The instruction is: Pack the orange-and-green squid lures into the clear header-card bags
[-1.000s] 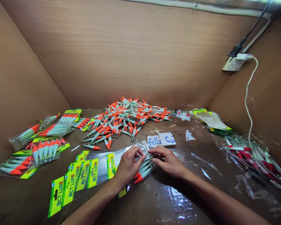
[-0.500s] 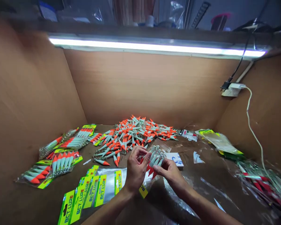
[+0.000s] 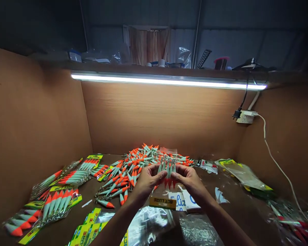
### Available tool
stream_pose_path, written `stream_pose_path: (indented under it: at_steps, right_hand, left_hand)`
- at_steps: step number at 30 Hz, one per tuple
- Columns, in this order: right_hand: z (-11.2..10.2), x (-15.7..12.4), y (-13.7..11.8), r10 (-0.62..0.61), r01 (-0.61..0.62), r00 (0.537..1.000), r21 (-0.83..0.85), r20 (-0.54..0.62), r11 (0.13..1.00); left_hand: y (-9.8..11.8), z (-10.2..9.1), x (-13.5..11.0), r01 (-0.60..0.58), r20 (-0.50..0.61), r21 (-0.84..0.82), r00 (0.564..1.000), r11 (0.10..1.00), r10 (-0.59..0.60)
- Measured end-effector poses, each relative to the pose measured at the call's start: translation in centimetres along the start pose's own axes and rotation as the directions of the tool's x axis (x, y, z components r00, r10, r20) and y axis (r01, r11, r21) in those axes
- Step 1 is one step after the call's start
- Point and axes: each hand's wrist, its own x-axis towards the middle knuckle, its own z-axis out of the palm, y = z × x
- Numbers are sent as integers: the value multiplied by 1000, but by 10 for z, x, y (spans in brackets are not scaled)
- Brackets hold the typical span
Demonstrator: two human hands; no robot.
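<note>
My left hand point(image 3: 152, 178) and my right hand point(image 3: 188, 178) pinch a clear plastic bag of fishing lures point(image 3: 167, 168) from both sides, thumbs toward me. Several pale lures with orange-red tips stand side by side in it, hooks up and tips down. The bag's yellow header point(image 3: 163, 203), reading BCT LURE upside down, hangs at the lower end. Fingers behind the bag are hidden. Just beyond the hands lies a heap of loose lures point(image 3: 133, 167) in the same colours.
Filled lure packs point(image 3: 60, 201) lie at left. Flat bags with yellow headers point(image 3: 86, 230) are in front. Clear plastic point(image 3: 154, 222) and a white block with blue writing point(image 3: 191, 201) lie near my forearms. More packaging point(image 3: 243, 174) is at right, below a cabled power socket point(image 3: 245, 117).
The view has tilted upward. Both hands have straightened the bag of lures, which was slanted, and its header now shows squarely below the lures.
</note>
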Motion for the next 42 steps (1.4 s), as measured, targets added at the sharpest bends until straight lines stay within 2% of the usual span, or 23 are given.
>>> stream_pose_path:
  at_steps: [2, 4, 7, 9, 11, 13, 15, 19, 23, 27, 33, 37, 42]
  right_hand:
    - [0, 0, 1, 12, -12, 1000, -15, 17, 1000]
    - [0, -1, 0, 19, -21, 1000, -72, -22, 997]
    - [1, -3, -4, -79, 12, 974, -300, -212, 954]
    - [0, -5, -10, -231, 56, 933, -523, -276, 851]
    - [-3, -6, -17, -358, 112, 908, -695, -220, 711]
    - [-8, -7, -25, -417, 171, 900, -779, -124, 603]
    - [-15, -7, -30, -419, 205, 906, -807, -58, 554]
    - [-25, -8, -35, -353, 203, 936, -824, 4, 528]
    - [-31, -8, -37, -312, 205, 949, -826, 37, 525]
    - [-32, -7, -39, -351, 240, 935, -823, 53, 515]
    - [-17, -12, -42, -446, 315, 891, -827, 88, 466]
    - [-3, -16, -39, -429, 340, 892, -835, 141, 433]
    - [7, -19, -34, -437, 282, 894, -878, 95, 387]
  left_hand:
    - [-1, 3, 0, 31, 51, -28, 998, 999, -29]
    - [-2, 5, 0, 62, 45, -51, 997, 997, -60]
    - [-7, 5, 2, 75, -8, -76, 997, 994, -76]
    - [-11, 4, 3, 76, -31, -86, 996, 993, -79]
    - [-14, 5, 3, 77, -39, -86, 996, 993, -80]
    - [-15, 5, 2, 73, -24, -78, 997, 994, -75]
    - [-13, 7, 1, 72, 23, -67, 997, 995, -70]
    - [-6, 13, -1, 38, 99, -38, 995, 999, -34]
    - [-5, 17, -2, 12, 76, 21, 997, 1000, -14]
    - [-9, 17, -1, 13, 16, 56, 1000, 998, -14]
    - [-14, 17, 0, -69, -5, 223, 997, 972, 72]
    - [-17, 20, -3, -87, -24, 380, 994, 921, 104]
    - [-20, 22, -7, -93, -75, 503, 986, 859, 150]
